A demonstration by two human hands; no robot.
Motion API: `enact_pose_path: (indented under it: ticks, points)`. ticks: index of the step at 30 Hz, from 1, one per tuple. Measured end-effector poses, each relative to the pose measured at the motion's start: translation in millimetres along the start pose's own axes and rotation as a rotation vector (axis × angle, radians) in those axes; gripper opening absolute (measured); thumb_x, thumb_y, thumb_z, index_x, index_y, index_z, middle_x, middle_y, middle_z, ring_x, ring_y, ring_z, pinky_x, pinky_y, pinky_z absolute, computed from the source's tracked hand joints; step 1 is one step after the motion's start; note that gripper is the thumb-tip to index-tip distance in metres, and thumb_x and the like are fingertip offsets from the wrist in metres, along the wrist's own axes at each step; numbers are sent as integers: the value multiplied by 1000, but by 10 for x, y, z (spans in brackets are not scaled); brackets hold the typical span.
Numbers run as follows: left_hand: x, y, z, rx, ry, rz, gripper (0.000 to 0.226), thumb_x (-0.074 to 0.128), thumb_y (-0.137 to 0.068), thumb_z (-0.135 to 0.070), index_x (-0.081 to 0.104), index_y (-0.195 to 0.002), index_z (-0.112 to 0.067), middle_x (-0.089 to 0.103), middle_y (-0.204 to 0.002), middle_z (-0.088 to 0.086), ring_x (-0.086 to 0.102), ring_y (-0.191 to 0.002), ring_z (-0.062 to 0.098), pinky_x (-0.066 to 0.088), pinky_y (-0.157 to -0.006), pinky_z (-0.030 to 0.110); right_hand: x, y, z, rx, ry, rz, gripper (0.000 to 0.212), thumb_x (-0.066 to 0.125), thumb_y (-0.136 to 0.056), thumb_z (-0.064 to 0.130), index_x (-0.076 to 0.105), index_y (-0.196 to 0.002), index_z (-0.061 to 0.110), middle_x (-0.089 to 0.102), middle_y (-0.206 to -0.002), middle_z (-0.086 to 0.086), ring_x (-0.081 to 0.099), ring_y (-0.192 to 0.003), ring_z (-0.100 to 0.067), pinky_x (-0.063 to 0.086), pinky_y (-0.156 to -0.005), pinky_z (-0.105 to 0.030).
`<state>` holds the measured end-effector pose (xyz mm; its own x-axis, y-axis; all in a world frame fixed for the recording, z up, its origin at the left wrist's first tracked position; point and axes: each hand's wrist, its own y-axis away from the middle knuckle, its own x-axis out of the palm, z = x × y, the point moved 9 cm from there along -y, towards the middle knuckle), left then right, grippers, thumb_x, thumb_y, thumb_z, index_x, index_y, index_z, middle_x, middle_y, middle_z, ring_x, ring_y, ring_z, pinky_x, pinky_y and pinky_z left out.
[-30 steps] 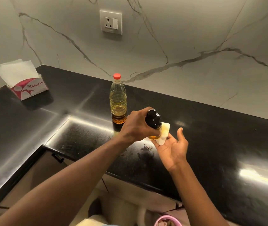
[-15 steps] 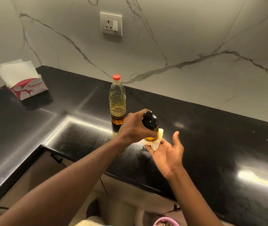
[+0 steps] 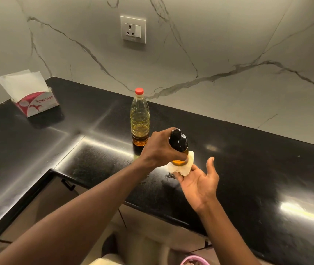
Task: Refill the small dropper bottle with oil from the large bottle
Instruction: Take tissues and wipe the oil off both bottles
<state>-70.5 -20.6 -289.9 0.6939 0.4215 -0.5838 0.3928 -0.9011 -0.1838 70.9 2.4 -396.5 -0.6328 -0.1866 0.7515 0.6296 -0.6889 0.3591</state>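
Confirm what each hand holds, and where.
Left hand grips the small dark dropper bottle round its body; right hand presses a white tissue under its base.

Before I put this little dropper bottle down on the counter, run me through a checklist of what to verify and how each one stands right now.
1. Black dropper cap fitted on the dropper bottle: ok.
2. Left hand grips the bottle's body: ok.
3. Tissue against the base, lying on the right hand fingers: ok.
4. Large bottle upright on the countertop, red cap on: ok.
5. Glass wiped free of oil: cannot tell.
6. Landing spot on the countertop clean: cannot tell; specks show below the hands.
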Motion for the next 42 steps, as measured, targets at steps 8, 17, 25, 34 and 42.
enact_pose_path:
  ticks: [8,17,25,34,42]
  points:
    - [157,60,-19,-20,30,54,63,95,-55,-42,67,-111,-33,73,-97,-14,70,-93,7,63,-83,35,70,-105,164,-47,-42,10,105,34,-90,85,50,-144,-4,56,-144,-27,54,-135,-37,33,-121,-49]
    - [-11,50,22,-31,51,14,66,97,-59,-36,67,-117,-28,74,-102,-11,70,-97,8,63,-86,34,41,116,36,-23,-51,38,105,36,-91,83,45,-146,-5,54,-146,-28,51,-138,-41,27,-123,-53]
    - [102,80,-53,-15,38,34,64,91,-54,-48,66,-111,-35,74,-96,-15,70,-93,5,63,-83,36,160,-11,26,-14,-37,54,102,30,-92,83,51,-145,-2,57,-144,-24,53,-137,-36,27,-123,-51]
    - [13,-5,-39,-15,31,15,63,95,-60,-40,65,-114,-33,73,-101,-13,69,-97,9,63,-86,36,-19,136,184,-81,-97,-25,100,39,-94,79,45,-146,-6,55,-144,-28,52,-136,-41,30,-122,-52]
    - [61,-74,-102,20,-10,23,67,93,-58,-46,66,-117,-32,73,-102,-13,70,-97,8,63,-86,34,142,24,30,-26,-4,-6,97,33,-93,80,52,-144,0,60,-141,-23,56,-135,-35,29,-122,-50]
